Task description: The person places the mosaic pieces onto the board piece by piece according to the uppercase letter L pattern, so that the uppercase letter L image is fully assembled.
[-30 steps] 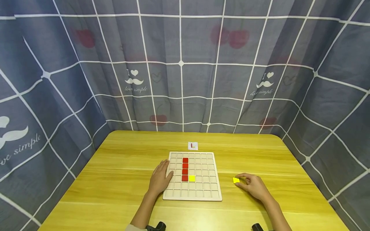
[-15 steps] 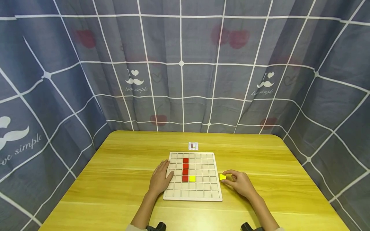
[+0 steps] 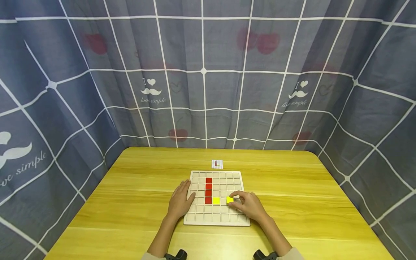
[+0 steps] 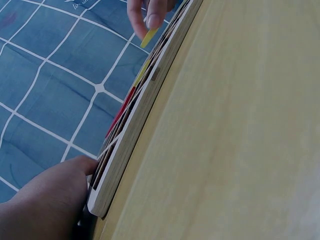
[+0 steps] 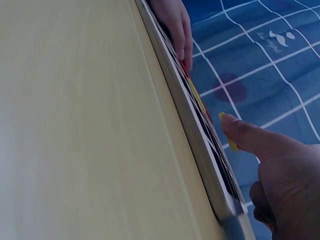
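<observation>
A pale wooden grid board (image 3: 195, 219) lies on the yellow wooden table (image 3: 130, 202). A column of red tiles (image 3: 208, 189) fills several of its cells, and one yellow tile (image 3: 216, 200) sits just right of the bottom red tile. My right hand (image 3: 247, 206) pinches a second yellow tile (image 3: 230, 199) over the board, one cell right of the seated yellow tile; the right wrist view shows this tile (image 5: 230, 140) at my fingertip. My left hand (image 3: 180, 202) rests flat on the board's left edge, seen also in the left wrist view (image 4: 47, 195).
A small printed pattern card (image 3: 217, 164) lies on the table just beyond the board. A grey-blue checked curtain (image 3: 208, 79) closes in the table at the back and both sides.
My right hand has carried the yellow tile leftward from the bare table right of the board to a spot over the board's cells. The left hand has stayed put.
</observation>
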